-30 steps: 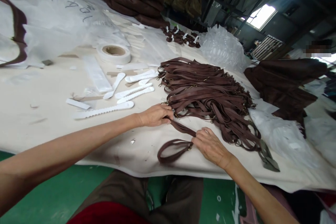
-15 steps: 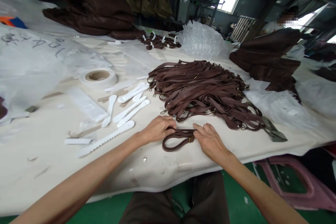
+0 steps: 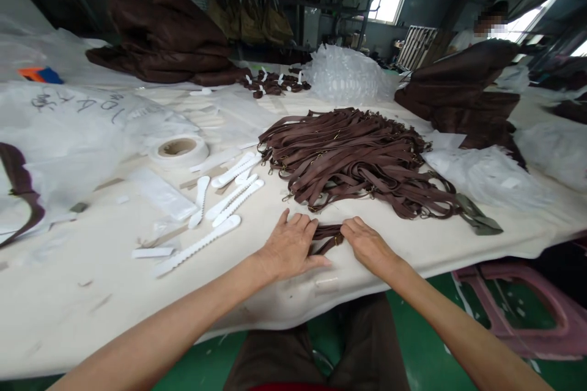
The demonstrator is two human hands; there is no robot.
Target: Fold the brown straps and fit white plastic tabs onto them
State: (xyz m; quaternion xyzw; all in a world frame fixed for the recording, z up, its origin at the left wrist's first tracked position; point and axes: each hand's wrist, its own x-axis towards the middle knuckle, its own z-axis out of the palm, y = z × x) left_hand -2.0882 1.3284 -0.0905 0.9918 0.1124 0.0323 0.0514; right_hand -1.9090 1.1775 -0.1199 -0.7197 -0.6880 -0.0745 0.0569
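A folded brown strap (image 3: 328, 232) with a brass-coloured buckle lies near the table's front edge, between my hands. My left hand (image 3: 293, 243) rests palm down over the strap's left end, its fingers stretched out and the thumb apart. The left end is hidden under that palm. On the other side, my right hand (image 3: 365, 241) pinches the strap's right end just beyond the buckle. Right behind them spreads a big heap of brown straps (image 3: 348, 159) with small metal clips. White toothed strips (image 3: 202, 244) lie to the left of my left hand.
A roll of white tape (image 3: 178, 150) and clear plastic sleeves (image 3: 160, 192) are at left. Bundled straps (image 3: 275, 82), bubble wrap (image 3: 346, 76) and brown material (image 3: 165, 43) stand farther back. A person (image 3: 468, 40) is at the back right. A pink stool (image 3: 518, 311) stands below.
My left hand has gone from gripping the strap's left end to lying flat over it, covering the loop. The right hand still holds the other end. The view has shifted slightly.
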